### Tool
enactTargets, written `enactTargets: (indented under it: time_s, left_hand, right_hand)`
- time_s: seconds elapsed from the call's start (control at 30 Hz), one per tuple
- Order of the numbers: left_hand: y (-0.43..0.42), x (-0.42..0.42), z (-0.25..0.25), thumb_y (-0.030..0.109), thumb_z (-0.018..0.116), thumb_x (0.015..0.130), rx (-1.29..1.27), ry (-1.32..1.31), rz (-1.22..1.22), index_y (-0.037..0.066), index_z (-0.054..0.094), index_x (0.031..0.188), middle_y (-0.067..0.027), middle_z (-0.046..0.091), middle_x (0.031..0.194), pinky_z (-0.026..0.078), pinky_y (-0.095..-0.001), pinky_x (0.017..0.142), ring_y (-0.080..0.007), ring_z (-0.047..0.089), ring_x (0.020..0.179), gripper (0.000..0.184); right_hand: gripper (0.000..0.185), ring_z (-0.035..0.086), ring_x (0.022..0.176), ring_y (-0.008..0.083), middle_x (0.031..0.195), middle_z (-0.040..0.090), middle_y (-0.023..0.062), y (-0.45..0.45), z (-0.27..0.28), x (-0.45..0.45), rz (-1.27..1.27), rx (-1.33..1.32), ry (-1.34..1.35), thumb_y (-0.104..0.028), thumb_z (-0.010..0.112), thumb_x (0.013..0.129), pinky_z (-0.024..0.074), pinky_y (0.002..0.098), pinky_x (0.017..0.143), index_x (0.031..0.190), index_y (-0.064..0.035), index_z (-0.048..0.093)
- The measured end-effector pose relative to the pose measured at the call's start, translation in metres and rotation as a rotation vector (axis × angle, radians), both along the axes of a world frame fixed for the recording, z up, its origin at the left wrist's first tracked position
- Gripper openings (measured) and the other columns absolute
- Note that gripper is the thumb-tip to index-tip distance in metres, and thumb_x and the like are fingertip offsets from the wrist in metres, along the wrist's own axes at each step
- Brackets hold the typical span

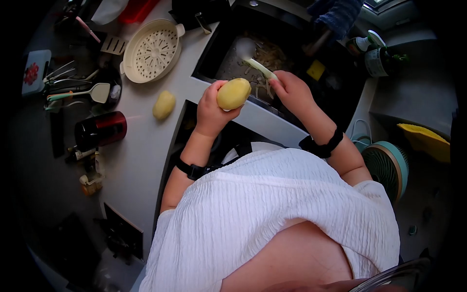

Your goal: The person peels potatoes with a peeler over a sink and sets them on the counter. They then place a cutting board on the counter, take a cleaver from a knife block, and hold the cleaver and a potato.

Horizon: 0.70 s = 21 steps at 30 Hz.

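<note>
My left hand (214, 112) is closed around a peeled yellow potato (234, 94), held over the sink's front edge. To its right, my right hand (291, 90) grips the pale green-white handle of what looks like a peeler (261, 68). The tool points up and left over the sink, and its far end is too blurred to make out. A gap separates it from the potato. Another peeled potato (164, 105) lies on the white counter, left of my left hand. Below the tool, peelings (270, 53) are scattered in the dark sink (209, 61).
A cream colander (152, 51) sits on the counter at the upper left. Farther left are a dark red cylinder (100, 130) and several utensils, including a spatula (99, 93). A yellow sponge (315, 70) lies at the sink's right; bottles (377, 62) stand beyond. A fan (386, 168) is at right.
</note>
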<state>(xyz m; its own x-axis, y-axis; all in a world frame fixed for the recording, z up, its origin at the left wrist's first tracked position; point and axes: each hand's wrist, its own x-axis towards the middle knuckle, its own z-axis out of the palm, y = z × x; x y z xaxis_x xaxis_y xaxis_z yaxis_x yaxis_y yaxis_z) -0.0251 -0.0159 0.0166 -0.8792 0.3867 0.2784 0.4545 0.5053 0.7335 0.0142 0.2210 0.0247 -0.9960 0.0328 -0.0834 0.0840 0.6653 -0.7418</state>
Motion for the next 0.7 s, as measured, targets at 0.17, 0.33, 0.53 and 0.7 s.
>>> enactTargets:
  time_s: [0.17,0.33,0.53,0.7]
  left_hand:
    - [-0.007,0.002,-0.001,0.019,0.085,0.061,0.007,0.032,0.005,0.009,0.05,0.116,-0.0097,0.062,0.106,0.052,-0.037,0.082,-0.03,0.062,0.096,0.066]
    - [-0.02,0.002,-0.005,0.019,0.086,0.061,0.078,0.021,-0.034,0.008,0.05,0.117,-0.0117,0.062,0.107,0.051,-0.0371,0.083,-0.0304,0.062,0.096,0.068]
    - [-0.031,0.004,-0.009,0.015,0.085,0.06,0.155,0.125,-0.072,0.008,0.05,0.116,-0.0108,0.061,0.109,0.051,-0.0368,0.086,-0.0308,0.061,0.098,0.067]
    - [-0.031,0.008,-0.002,0.008,0.083,0.06,0.248,0.374,-0.236,0.012,0.051,0.115,-0.009,0.06,0.112,0.05,-0.0385,0.089,-0.0305,0.059,0.103,0.064]
  right_hand:
    - [0.027,0.06,0.076,0.0265,0.081,0.062,0.0109,-0.017,0.023,0.012,0.169,-0.069,-0.001,-0.031,0.051,0.094,0.0469,0.0359,0.067,0.093,-0.0068,0.063]
    - [0.031,0.059,0.07,0.0251,0.075,0.062,0.01,-0.037,0.036,0.02,0.064,-0.074,-0.077,-0.033,0.051,0.095,0.0458,0.0359,0.064,0.089,-0.0056,0.063]
    - [0.035,0.059,0.069,0.0236,0.074,0.062,0.0099,-0.061,0.049,0.027,-0.061,-0.034,-0.154,-0.036,0.05,0.095,0.046,0.0352,0.065,0.094,-0.005,0.065]
    - [0.039,0.05,0.061,0.014,0.083,0.063,0.0058,-0.061,0.022,0.026,-0.324,-0.459,-0.297,-0.041,0.047,0.097,0.0434,0.0281,0.061,0.106,-0.008,0.065]
